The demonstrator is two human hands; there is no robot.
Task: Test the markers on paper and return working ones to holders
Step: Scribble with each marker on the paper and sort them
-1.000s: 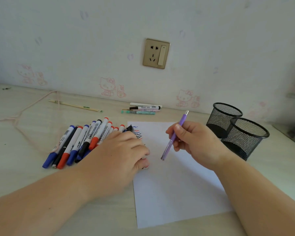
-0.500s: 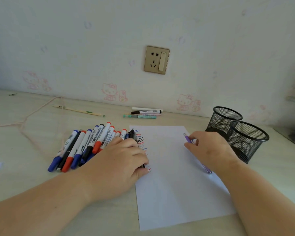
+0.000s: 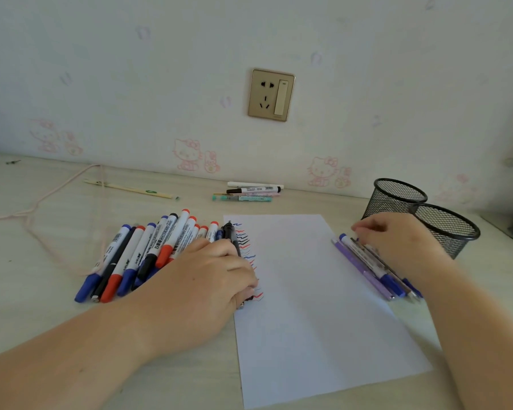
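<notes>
A white paper lies on the desk with red, blue and black squiggles down its left edge. My left hand rests on that edge, fingers curled over a black pen. Left of it lies a pile of several red, blue and black markers. A purple pen and a blue-capped marker lie by the paper's right edge. My right hand has its blurred fingertips at their upper ends; a grip is unclear. Two black mesh holders stand behind it.
A few pens lie by the wall at the back. A thin wooden stick and a pink cord lie at the back left. A wall socket sits above the desk.
My right hand lowered the purple pen from the air, laid it by the paper's right edge, then slid right to the pens' upper ends. My left hand stayed put.
</notes>
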